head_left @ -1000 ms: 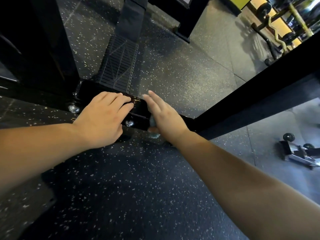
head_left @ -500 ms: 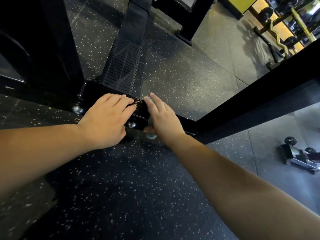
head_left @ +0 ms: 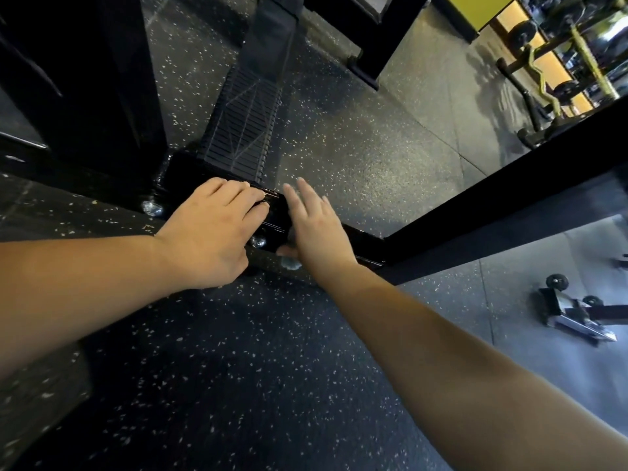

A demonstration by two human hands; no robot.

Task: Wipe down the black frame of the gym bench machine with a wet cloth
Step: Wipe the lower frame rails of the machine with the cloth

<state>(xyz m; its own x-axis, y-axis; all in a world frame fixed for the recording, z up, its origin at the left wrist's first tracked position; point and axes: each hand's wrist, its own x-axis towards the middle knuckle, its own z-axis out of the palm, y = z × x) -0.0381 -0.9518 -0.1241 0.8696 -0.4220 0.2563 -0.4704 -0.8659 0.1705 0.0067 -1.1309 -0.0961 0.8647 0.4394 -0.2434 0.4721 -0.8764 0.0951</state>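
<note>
overall: pretty dim, most of the speckled floor (head_left: 238,385) near the bottom edge sits in shadow
light source: brightest bit is the top right corner, warm yellow glow behind the barbell rack (head_left: 557,73); the floor under it goes pale grey
glare: small shiny highlights on the black frame (head_left: 272,212) and its bolt (head_left: 152,208), plus a hot spot on the chrome wheeled piece (head_left: 574,314) at the right edge
shadows: rack throws soft streaky shadows on the floor
blur: right hand (head_left: 317,229) fingers look a little smeared, left hand (head_left: 210,232) sharper
distortion: wide-angle, forearms balloon at the bottom corners, frame bars lean outward
</note>
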